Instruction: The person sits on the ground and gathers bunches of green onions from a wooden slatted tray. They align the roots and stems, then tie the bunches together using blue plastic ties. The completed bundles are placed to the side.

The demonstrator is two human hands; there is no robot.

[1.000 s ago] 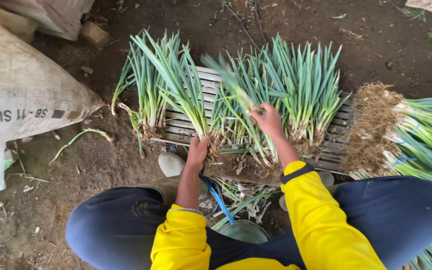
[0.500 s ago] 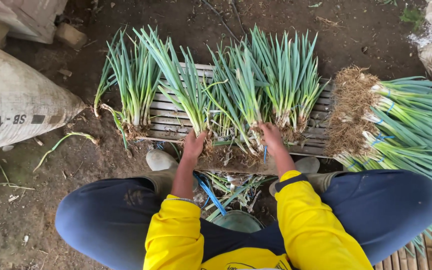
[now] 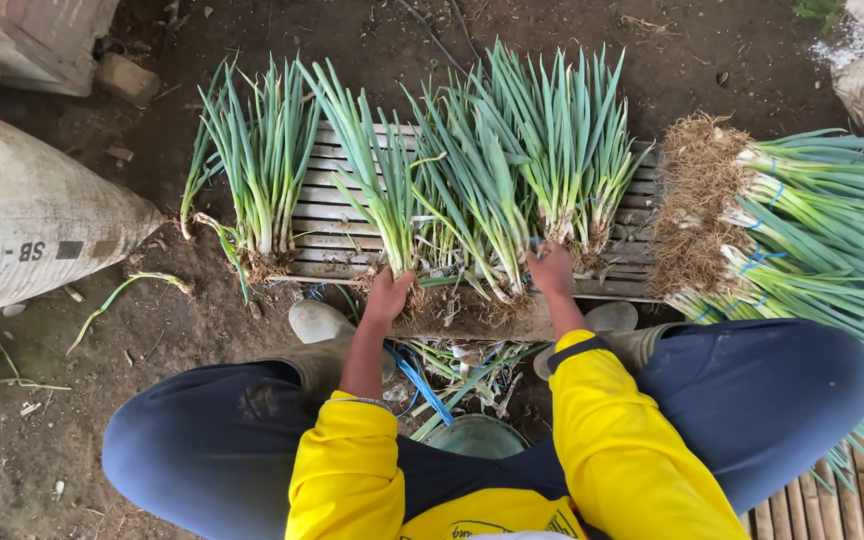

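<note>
The left hand [image 3: 389, 296] is closing its fingers around the root end of one onion bunch [image 3: 377, 185], while the right hand [image 3: 553, 270] is gripping the base of a second bunch [image 3: 477, 195] just beside it. Both bunches are lying on the slatted pallet [image 3: 327, 235], long axes running straight away from the person (roots near, leaf tips far). Tied bunches [image 3: 812, 240] are lying crosswise, nearer the right hand.

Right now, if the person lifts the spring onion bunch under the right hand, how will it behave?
The bunch would probably flop, since its long thin leaves fan apart. It looks light. Soil may drop from the roots at the right hand.
</note>
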